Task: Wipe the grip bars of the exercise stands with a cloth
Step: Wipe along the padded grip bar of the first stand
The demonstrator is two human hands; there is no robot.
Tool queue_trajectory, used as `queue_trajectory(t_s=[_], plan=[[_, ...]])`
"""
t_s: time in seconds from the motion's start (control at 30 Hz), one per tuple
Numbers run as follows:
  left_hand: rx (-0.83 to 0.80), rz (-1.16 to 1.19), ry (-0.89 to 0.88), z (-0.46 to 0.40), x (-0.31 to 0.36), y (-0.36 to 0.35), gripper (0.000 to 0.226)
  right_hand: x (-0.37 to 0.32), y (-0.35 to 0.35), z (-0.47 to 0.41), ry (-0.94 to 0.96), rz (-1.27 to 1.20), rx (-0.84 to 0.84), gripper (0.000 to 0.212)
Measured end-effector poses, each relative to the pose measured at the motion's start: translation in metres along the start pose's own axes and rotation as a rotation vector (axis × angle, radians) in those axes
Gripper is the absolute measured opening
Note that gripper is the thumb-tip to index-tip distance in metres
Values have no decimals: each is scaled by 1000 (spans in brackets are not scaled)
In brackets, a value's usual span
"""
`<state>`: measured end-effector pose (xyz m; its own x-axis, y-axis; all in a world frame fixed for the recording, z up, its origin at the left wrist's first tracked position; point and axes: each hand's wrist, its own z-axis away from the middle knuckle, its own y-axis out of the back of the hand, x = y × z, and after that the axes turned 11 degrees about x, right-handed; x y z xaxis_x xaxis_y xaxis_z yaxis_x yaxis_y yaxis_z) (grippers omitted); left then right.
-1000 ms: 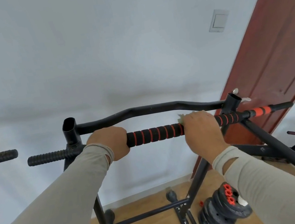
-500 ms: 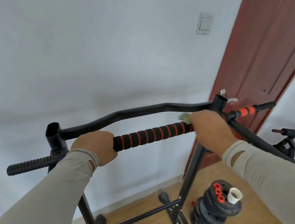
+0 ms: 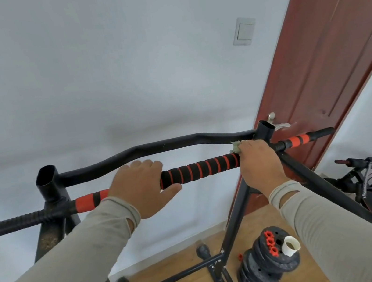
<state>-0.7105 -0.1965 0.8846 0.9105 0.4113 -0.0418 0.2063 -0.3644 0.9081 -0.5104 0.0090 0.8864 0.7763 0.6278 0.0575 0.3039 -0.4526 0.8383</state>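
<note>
The black exercise stand [image 3: 50,188] carries a horizontal grip bar [image 3: 199,169] of black foam with orange rings. My right hand [image 3: 256,163] grips the bar's right end beside the right upright post, holding a pale green cloth [image 3: 236,147] wrapped against the foam; only a corner of the cloth shows above my fingers. My left hand [image 3: 141,187] lies over the bar left of the middle. Its fingers reach over the top and its thumb is spread out below the bar, not wrapped round it. A curved black bar [image 3: 156,147] runs behind.
Stacked black weight plates [image 3: 267,262] with orange collars and a white cup-like piece [image 3: 291,245] lie on the wooden floor. A red-brown door [image 3: 339,66] stands at the right, with a light switch [image 3: 244,31] on the wall. More gym gear [image 3: 367,174] sits at the far right.
My right hand slid the cloth rightward along the bar to the upright post. My left hand moved right from the bar's left end and loosened its grip, uncovering an orange section.
</note>
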Motion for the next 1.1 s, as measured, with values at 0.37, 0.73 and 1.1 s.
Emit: queue_trajectory(t_s=[0.37,0.73,1.1], plan=[[262,-17,-122,4,3,-34,40,-93,4,34,361,-433,143,22],[230,-7,-94,4,5,-34,43,81,5,-19,-86,4,-85,24],[225,-17,-93,3,5,-32,38,-88,0,40,330,-467,191,34]])
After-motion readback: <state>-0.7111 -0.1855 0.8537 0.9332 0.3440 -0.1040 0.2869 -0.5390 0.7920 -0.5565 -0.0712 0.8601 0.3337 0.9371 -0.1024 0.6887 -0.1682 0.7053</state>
